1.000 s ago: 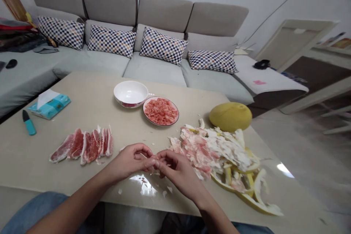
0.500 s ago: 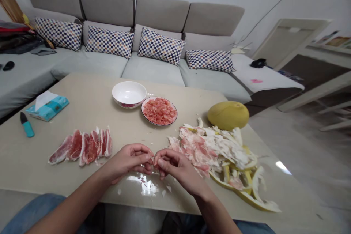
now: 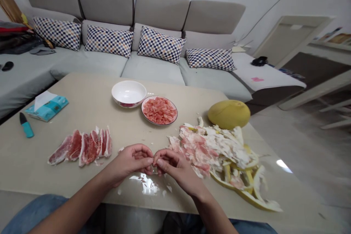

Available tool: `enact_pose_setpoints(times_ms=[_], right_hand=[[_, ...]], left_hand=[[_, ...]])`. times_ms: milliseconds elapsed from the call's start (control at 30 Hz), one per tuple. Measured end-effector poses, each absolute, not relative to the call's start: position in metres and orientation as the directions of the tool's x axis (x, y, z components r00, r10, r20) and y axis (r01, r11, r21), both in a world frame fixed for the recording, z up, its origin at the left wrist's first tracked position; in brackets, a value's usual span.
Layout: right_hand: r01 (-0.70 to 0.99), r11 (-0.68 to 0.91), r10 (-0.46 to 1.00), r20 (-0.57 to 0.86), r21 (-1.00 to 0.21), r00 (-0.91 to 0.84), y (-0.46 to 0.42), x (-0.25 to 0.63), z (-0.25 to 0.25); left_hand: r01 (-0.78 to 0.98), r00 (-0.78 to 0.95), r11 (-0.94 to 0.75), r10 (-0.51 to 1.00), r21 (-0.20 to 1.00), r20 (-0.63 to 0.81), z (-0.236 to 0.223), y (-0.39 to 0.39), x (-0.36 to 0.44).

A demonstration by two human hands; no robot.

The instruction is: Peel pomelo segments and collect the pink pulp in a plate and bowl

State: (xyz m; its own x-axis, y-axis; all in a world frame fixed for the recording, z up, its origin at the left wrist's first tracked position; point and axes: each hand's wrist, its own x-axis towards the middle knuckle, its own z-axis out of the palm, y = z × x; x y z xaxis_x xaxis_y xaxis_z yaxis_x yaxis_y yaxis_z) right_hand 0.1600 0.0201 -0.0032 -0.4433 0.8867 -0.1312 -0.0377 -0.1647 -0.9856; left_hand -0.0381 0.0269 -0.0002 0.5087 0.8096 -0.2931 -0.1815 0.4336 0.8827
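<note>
My left hand and my right hand meet above the near middle of the table, fingers curled and fingertips almost touching. Between them a small reddish bit of pomelo flesh shows, mostly hidden by the fingers. To the left of my left hand lies a row of pomelo segments, red inside with pale skin at the edges. Beside my right hand spreads a heap of torn membrane and peel. Farther back, a dark-rimmed plate holds peeled pomelo pulp.
A white bowl stands beside the plate. An uncut yellow pomelo sits behind the peel. At the left are a teal-handled knife and a tissue pack. Beyond the table runs a grey sofa with checkered cushions.
My hands stay in nearly the same place, with the fingertips shifted slightly and drawn a little closer together. The things on the table have not moved.
</note>
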Motion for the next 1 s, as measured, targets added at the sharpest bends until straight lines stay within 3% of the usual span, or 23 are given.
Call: enact_pose_setpoints(times_ms=[300, 567, 833, 1000], right_hand=[[-0.055, -0.179, 0.917, -0.146, -0.982, -0.371, 0.021, 0.158, -0.006], [-0.095, -0.096, 0.967, -0.07, -0.991, -0.246, 0.048, 0.174, -0.028], [-0.161, -0.059, 0.995, -0.044, -0.985, -0.094, 0.058, 0.192, -0.033], [-0.211, -0.109, 0.99, -0.086, -0.971, -0.116, 0.053, 0.194, -0.037]], left_hand=[[-0.173, 0.352, 0.37, 0.889, 0.913, -0.293, -0.002, 0.031, -0.037], [-0.372, 0.289, 0.506, 0.86, 0.778, -0.421, -0.003, 0.048, -0.028], [-0.319, 0.085, 0.217, 0.976, 0.923, -0.2, 0.022, 0.175, 0.031], [-0.194, -0.068, 0.075, 0.994, 0.978, -0.09, 0.017, 0.241, 0.054]])
